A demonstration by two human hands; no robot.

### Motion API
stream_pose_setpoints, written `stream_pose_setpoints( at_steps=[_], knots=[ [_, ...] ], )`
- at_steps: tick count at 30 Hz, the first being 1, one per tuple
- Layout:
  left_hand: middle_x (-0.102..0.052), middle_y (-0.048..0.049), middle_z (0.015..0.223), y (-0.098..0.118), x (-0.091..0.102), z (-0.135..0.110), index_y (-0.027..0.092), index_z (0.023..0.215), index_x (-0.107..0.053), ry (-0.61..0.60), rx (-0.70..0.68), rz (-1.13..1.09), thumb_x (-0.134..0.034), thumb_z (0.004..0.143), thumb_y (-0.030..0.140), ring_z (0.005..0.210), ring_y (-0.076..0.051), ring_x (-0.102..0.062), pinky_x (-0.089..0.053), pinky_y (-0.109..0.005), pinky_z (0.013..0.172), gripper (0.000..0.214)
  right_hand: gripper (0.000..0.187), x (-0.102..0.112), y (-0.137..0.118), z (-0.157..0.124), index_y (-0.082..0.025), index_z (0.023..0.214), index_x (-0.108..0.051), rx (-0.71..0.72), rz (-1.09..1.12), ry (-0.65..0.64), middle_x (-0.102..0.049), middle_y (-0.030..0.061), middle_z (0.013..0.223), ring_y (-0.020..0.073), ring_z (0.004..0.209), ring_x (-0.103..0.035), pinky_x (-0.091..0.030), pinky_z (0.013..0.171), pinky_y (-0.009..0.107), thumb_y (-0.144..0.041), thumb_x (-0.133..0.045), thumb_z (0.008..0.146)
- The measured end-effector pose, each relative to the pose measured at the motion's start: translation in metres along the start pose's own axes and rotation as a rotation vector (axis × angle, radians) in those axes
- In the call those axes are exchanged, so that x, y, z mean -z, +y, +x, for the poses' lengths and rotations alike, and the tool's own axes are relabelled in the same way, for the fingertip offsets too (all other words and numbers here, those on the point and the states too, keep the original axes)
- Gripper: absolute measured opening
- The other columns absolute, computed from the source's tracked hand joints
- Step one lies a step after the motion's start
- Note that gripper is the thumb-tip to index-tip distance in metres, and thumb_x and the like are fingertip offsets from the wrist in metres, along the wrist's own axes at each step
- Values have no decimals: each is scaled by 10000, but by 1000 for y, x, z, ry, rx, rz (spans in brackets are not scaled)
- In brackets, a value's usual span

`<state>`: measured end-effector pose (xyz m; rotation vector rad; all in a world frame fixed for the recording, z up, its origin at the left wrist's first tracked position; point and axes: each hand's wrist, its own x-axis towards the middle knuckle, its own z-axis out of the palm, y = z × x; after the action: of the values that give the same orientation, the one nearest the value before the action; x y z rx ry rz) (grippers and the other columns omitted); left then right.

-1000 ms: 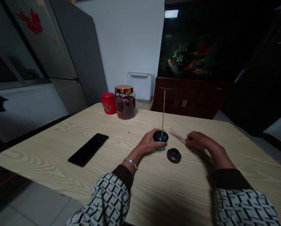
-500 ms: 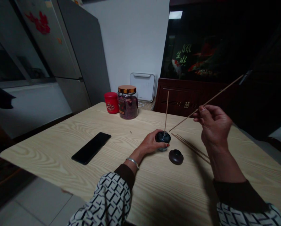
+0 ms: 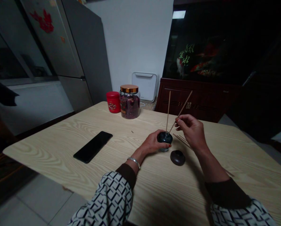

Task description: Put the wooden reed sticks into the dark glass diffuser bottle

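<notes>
Held stick (image 3: 185, 102): slanting, upper end up and rightward toward the table's far-right corner, lower end down at the bottle's mouth; whether the tip is inside or only at the rim is hard to tell.
Right hand (image 3: 192, 130): thumb and fingers pinched on the held stick's lower half.
Standing stick (image 3: 168, 111): nearly upright in the bottle, leaning slightly right at the top.
Bottle (image 3: 165, 137): dark glass, upright, mouth up, right of the middle of the table (image 3: 60, 138), well in from the far edge.
Left hand (image 3: 152, 143): wrapped around the bottle from its left; palm side hidden, as is much of the glass.
Loose sticks (image 3: 183, 141): flat, running from beside the bottle toward the right edge; middle covered by the right forearm, count unclear.
Dark stopper (image 3: 177, 158): nearer the near edge than the bottle, just beside it.
Near edge: partly cut off by the frame.
</notes>
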<state>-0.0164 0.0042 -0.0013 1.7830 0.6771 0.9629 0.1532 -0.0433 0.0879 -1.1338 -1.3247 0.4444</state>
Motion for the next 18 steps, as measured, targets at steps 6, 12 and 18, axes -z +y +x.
stream_pose_setpoints(
  at_steps=[6,12,18],
  knots=[
    [-673,-96,1115,-2,-1,1,169,1253,-598,6,-6,-11,-866,645,353,1029,-229,-616,-486,-366,929,689,297,21,9,7,-173,865,-642,-133,-186,-280,-662,38,770,164,650,-649,-539,577,288,-464,-664,813],
    [-671,-116,1115,-3,-2,1,161,1248,-596,-11,29,-72,-875,631,355,1027,-240,-626,-489,-395,936,705,171,93,36,25,-189,767,-682,-209,-807,-524,-685,44,716,156,617,-618,-445,583,271,-351,-640,804],
    [-671,-117,1127,-3,-2,1,159,1246,-598,-8,24,-73,-874,633,335,1047,-245,-629,-489,-401,959,695,107,117,84,18,-204,719,-741,-424,-1145,-616,-726,91,795,218,703,-655,-429,608,300,-288,-747,653]
  ],
)
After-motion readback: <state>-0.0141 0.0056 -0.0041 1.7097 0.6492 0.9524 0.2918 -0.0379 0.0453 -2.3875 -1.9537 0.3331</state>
